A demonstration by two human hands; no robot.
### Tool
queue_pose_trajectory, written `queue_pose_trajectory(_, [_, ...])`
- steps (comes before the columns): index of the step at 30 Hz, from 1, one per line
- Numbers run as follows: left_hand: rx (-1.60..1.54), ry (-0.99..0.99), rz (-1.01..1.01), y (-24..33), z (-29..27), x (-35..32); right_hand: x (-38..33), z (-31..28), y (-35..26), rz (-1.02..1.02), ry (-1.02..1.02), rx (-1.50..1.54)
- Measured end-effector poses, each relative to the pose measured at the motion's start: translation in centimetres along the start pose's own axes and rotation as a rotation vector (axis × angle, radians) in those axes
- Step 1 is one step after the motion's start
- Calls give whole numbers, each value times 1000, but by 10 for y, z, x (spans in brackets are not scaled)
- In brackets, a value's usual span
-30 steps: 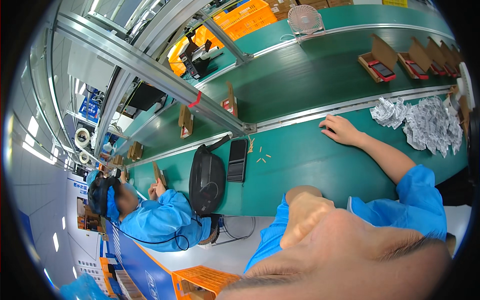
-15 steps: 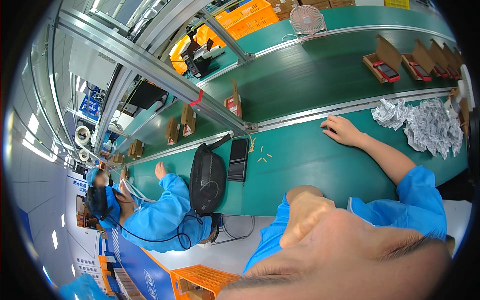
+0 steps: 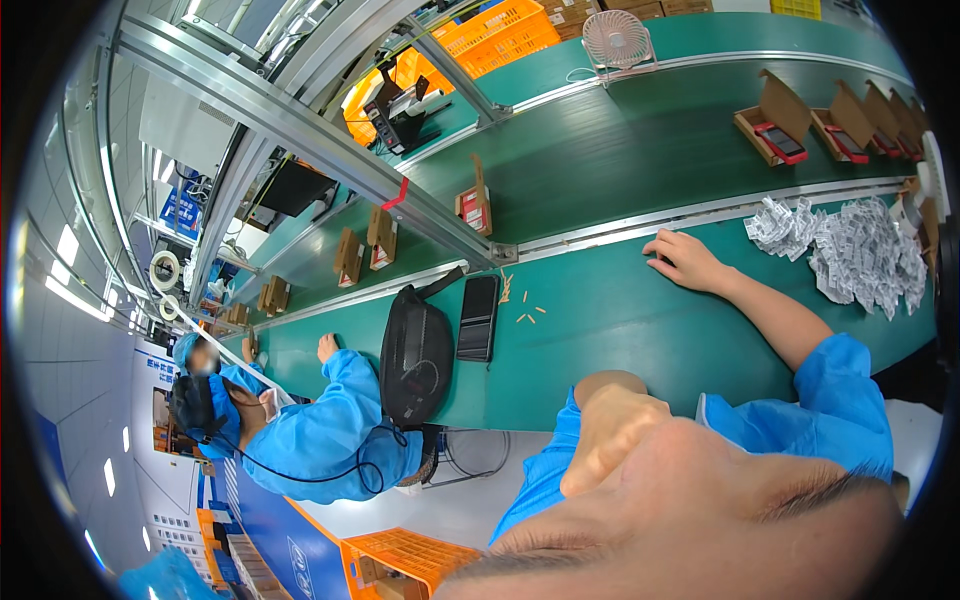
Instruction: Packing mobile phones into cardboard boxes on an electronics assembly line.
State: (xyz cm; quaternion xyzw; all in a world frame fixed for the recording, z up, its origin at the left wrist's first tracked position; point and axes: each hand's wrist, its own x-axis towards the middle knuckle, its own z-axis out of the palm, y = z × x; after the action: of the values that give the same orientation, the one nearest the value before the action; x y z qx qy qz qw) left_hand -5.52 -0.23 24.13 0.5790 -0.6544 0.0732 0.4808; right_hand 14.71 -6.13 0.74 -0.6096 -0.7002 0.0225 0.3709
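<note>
My right hand (image 3: 688, 263) rests on the green bench top (image 3: 590, 310) near the metal rail, fingers loosely bent and partly apart, with nothing in them. To its right lies a heap of small white printed packets (image 3: 865, 250). My left arm is folded in close at the lower middle; the left hand (image 3: 615, 435) seems to be held up near me, and its fingers cannot be made out. Left of the right hand lie several thin tan sticks (image 3: 528, 315), a black folding case or phone (image 3: 478, 318) and a black mesh pouch (image 3: 416, 358).
Beyond the rail runs a green conveyor belt (image 3: 620, 140) with open cardboard boxes (image 3: 778, 125), the right-hand ones holding red devices. A pink fan (image 3: 615, 42) stands behind it. A metal frame post (image 3: 330, 150) crosses at left. A co-worker in blue (image 3: 330, 440) sits left.
The boxes on the belt have shifted slightly to the right. The co-worker's hands have moved along the bench. My right hand stays where it was.
</note>
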Motion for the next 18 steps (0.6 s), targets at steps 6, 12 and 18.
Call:
queue_pose_trajectory(6, [15,25,3,7,2,-7,7,5,0,60,17,61])
queue_pose_trajectory(12, [70,98,7,23,13,-28,84,26,-16,340,-111,251])
queue_pose_trajectory(18, [105,111,3,33,5,-36,208,127,-31,258,70,306])
